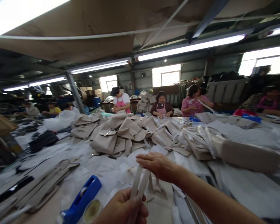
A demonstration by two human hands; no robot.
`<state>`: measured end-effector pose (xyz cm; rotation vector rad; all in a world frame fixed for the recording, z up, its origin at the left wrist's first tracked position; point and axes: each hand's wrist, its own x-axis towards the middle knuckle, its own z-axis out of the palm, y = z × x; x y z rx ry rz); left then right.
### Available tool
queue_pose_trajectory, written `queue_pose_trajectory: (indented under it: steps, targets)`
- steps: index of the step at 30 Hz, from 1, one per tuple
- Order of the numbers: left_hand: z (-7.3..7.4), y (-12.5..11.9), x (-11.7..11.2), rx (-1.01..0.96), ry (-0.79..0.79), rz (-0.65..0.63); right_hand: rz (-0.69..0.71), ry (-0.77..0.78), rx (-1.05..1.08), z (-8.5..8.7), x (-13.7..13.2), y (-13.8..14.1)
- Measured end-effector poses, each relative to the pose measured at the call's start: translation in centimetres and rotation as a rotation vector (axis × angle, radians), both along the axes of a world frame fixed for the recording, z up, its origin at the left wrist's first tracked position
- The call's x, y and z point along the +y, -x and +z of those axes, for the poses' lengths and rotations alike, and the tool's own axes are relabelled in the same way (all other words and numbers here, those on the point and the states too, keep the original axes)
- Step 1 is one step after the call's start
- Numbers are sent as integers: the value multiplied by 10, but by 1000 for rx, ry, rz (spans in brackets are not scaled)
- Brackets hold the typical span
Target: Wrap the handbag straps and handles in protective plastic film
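My left hand (127,205), low in the middle, is closed around a pale bag strap (137,183) with a whitish wrap. My right hand (159,166) reaches in from the right at the top of the strap's loop. Its fingers lie close together over the strap, with the thumb hidden beneath. Under my hands is a beige bag (162,199), partly covered by my right forearm. A blue tape dispenser (82,199) lies left of my left hand, beside a roll of tape (92,211).
A heap of beige bags (123,130) spans the table behind my hands. Beige straps (44,183) and a black item (15,188) lie at left. White wrapping sheets (107,174) cover much of the surface. Several co-workers sit or stand across the table, including a person in a pink apron (121,104).
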<state>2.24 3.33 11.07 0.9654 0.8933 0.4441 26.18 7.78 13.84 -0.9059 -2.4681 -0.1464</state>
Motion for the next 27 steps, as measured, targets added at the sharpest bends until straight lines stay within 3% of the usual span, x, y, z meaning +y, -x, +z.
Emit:
queue_pose_trajectory:
  steps: [4,6,8,10,12,14,18,23,27]
  targets:
    - [1,-1,15,-54,0,15,-247,-44,61,-21,-4,-14]
    - [-3,-4,25,-63,-60,73,-417,-58,266,-37,-15,-14]
    - [-4,-9,36,-89,-96,120,-505,118,529,-55,-29,-7]
    - [-1,-20,47,-143,-105,147,-450,487,712,-68,-41,8]
    - [4,-34,57,-214,-109,147,-260,856,766,-74,-49,25]
    - [8,-49,64,-263,-105,133,-103,1067,837,-76,-50,39]
    - [5,-69,70,-285,-79,102,-64,1198,1029,-81,-46,46]
    - [-11,-71,73,-342,-52,100,-177,1231,951,-91,-55,39]
    - [-18,-76,77,-350,-50,143,-123,1310,940,-101,-63,47]
